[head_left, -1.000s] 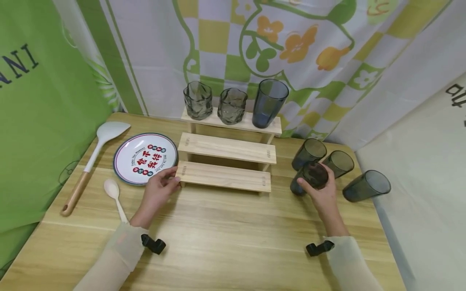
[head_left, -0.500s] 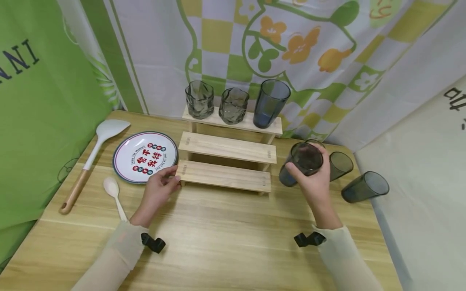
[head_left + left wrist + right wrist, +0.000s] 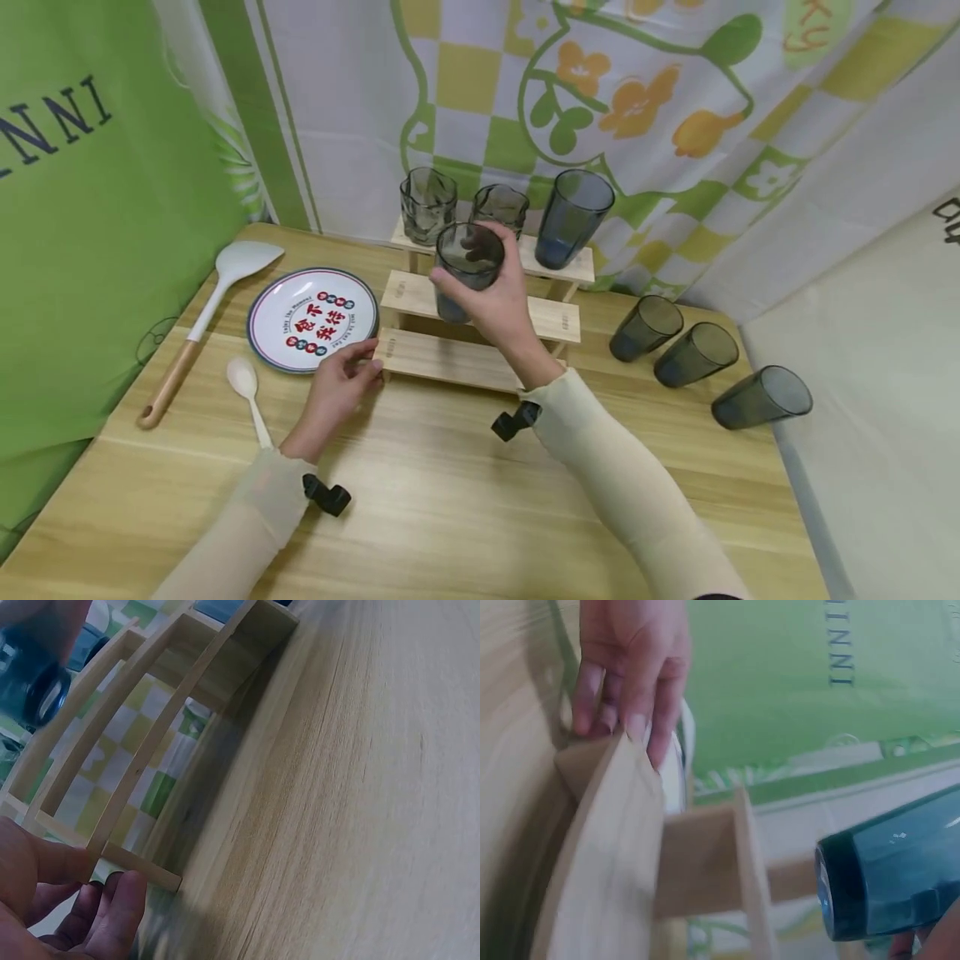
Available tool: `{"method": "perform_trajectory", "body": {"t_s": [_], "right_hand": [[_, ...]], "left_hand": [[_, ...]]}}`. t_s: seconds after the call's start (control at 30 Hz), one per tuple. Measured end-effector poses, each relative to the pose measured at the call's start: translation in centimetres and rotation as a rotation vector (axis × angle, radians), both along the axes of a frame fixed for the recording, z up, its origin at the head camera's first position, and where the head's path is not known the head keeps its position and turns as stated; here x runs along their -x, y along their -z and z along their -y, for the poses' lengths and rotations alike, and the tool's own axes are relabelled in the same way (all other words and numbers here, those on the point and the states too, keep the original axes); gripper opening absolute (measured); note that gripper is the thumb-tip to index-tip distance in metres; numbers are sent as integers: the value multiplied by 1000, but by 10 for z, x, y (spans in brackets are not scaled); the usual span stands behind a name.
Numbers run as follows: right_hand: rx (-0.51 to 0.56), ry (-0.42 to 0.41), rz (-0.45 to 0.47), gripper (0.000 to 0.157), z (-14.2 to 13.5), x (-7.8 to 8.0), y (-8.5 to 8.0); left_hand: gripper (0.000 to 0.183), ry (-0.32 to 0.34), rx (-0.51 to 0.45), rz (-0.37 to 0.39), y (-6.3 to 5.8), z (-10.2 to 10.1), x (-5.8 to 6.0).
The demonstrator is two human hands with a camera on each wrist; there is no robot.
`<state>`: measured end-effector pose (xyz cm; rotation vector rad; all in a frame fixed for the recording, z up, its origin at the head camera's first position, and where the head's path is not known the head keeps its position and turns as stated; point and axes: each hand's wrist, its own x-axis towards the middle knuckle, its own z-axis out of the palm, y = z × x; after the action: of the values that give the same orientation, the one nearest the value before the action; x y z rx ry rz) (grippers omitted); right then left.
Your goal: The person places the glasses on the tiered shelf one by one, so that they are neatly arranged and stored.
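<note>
My right hand (image 3: 498,304) grips a dark tinted glass tumbler (image 3: 453,304), held over the middle tier of a three-tier wooden rack (image 3: 442,358). In the right wrist view the tumbler (image 3: 900,862) lies off the board edge, its base toward the rack. My left hand (image 3: 337,392) pinches the left end of the rack's lowest board, thumb on top and fingers beneath, as the left wrist view shows at the board (image 3: 142,757). On the top tier stand two wavy grey glasses, one at left (image 3: 427,208) and one partly hidden (image 3: 501,204), beside a tall blue-grey tumbler (image 3: 573,221).
Right of the rack three more tumblers stand in a slanting row: one near the rack (image 3: 647,327), a middle one (image 3: 697,356) and an outer one (image 3: 761,398). To the left lie a printed plate (image 3: 262,325), a white spatula (image 3: 206,308) and a pale spoon (image 3: 243,379).
My right hand has lifted the tumbler from beside the others on the right and carried it left to above the rack. The left hand keeps its hold on the rack. The head view has shifted slightly.
</note>
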<state>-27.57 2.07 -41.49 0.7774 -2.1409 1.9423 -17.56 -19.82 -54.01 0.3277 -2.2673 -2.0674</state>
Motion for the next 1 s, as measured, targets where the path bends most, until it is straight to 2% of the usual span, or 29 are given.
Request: {"method": "perform_trajectory", "body": {"t_s": [0.17,0.3,0.5,0.73,0.87,1.0], "right_hand": [[32,81,38,77,37,7,17],[67,131,27,81,56,11,30],[28,191,0,88,73,11,31],[-114,227,-42,103,55,1,30],[-177,190,-57,93,43,-5,35],[-166,152,-39,85,41,-5,37]], "left_hand": [[40,11,-11,1,3,-4,1],[40,13,-5,3,4,-3,1],[40,0,-17,-13,1,0,-1],[41,10,-15,1,1,-3,0],[41,4,-13,-3,2,0,-1],[41,5,-19,-7,1,1,-1]]}}
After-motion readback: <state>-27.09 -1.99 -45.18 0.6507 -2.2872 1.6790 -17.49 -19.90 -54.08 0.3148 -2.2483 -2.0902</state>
